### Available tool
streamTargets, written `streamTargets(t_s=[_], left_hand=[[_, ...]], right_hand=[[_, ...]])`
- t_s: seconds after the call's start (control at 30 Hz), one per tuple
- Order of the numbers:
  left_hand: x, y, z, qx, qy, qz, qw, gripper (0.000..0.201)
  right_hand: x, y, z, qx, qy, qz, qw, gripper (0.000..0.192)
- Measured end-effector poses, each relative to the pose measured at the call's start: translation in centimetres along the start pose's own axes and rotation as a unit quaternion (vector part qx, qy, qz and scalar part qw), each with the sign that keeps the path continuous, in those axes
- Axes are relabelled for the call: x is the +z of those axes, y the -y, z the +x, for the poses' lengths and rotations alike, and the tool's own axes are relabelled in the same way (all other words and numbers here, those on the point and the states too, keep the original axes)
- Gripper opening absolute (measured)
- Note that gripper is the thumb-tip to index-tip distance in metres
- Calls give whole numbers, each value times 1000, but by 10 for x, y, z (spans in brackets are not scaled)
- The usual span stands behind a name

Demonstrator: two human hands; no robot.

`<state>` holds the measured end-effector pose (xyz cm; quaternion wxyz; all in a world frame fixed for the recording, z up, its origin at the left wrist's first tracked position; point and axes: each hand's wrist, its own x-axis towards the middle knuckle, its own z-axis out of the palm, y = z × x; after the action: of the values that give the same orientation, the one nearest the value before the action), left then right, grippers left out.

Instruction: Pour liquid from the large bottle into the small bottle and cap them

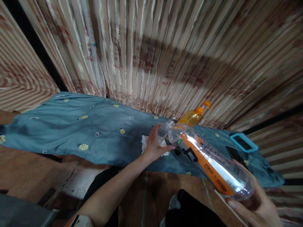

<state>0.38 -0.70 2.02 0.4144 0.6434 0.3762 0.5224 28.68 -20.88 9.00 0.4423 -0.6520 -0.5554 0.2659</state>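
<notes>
We hold a large clear bottle (pixel 208 160) with an orange label, tilted neck-down over the blue cloth (pixel 71 132). Our right hand (pixel 255 206) cups its base, fingers curled under it. Our left hand (pixel 153 146) closes around a smaller clear bottle (pixel 163 130) that meets the large bottle's neck, above a white tissue (pixel 145 142). Risk: if the two mouths misalign, any liquid may spill onto the cloth. A shift could also knock the pump bottle (pixel 193 116) just behind or the phone (pixel 243 142) nearby.
</notes>
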Motion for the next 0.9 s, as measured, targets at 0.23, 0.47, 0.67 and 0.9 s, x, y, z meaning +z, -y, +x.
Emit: streamTargets(t_s=[0.23, 0.47, 0.67, 0.9], left_hand=[[1, 3, 1, 14, 0, 7, 1000, 107], [3, 7, 1, 28, -8, 5, 1000, 105], [2, 8, 0, 37, -4, 7, 999, 105], [4, 10, 0, 41, -8, 11, 999, 107]], right_hand=[[1, 6, -2, -1, -16, -13, 1000, 99], [0, 8, -2, -21, -19, -46, 999, 97], [-1, 8, -4, -14, -13, -34, 999, 97], [11, 23, -2, -7, -54, -24, 998, 93]])
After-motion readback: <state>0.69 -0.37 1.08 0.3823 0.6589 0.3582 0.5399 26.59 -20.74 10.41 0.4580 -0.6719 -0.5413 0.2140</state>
